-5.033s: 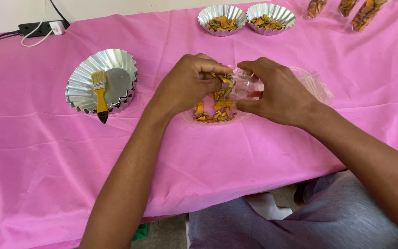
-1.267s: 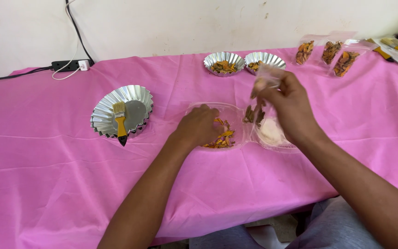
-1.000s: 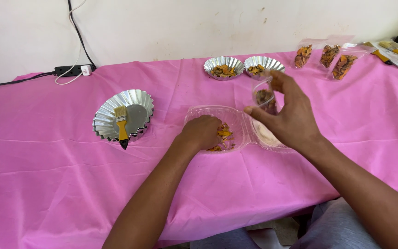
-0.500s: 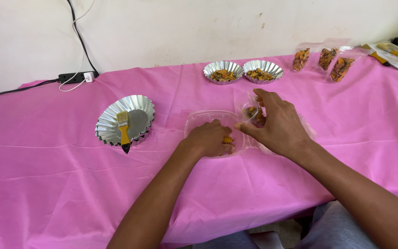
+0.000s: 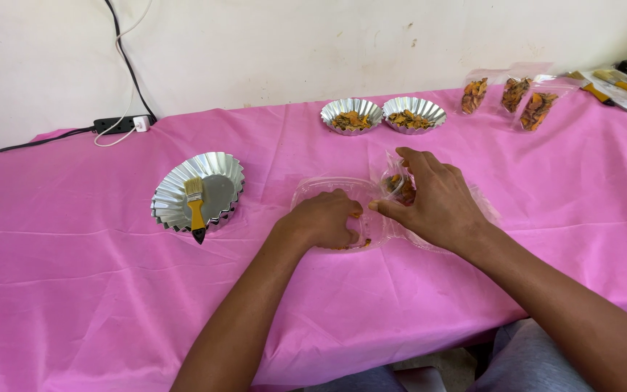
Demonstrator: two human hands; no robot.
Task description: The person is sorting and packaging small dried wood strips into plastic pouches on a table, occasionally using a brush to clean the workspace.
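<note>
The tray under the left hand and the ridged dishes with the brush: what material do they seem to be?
Tray: probably thin clear plastic; the pink cloth shows through it. Dishes: apparently foil or thin metal, shiny silver with pleated rims.

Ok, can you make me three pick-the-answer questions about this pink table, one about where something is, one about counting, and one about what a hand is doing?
1. Where does the yellow-handled brush lie?
A. On the stack of empty foil trays
B. On the floor
C. Inside a bag

2. How many filled foil trays stand at the back of the pink tablecloth?
A. Five
B. Two
C. None

3. What is the right hand doing?
A. Waving in the air
B. Holding the brush
C. Holding a small clear bag of orange snacks

Answers:
1. A, the brush rests across the empty shiny trays on the left.
2. B, one filled foil tray stands beside another filled foil tray.
3. C, its fingers wrap the bag beside the clear plastic container, where the left hand rests.
</note>
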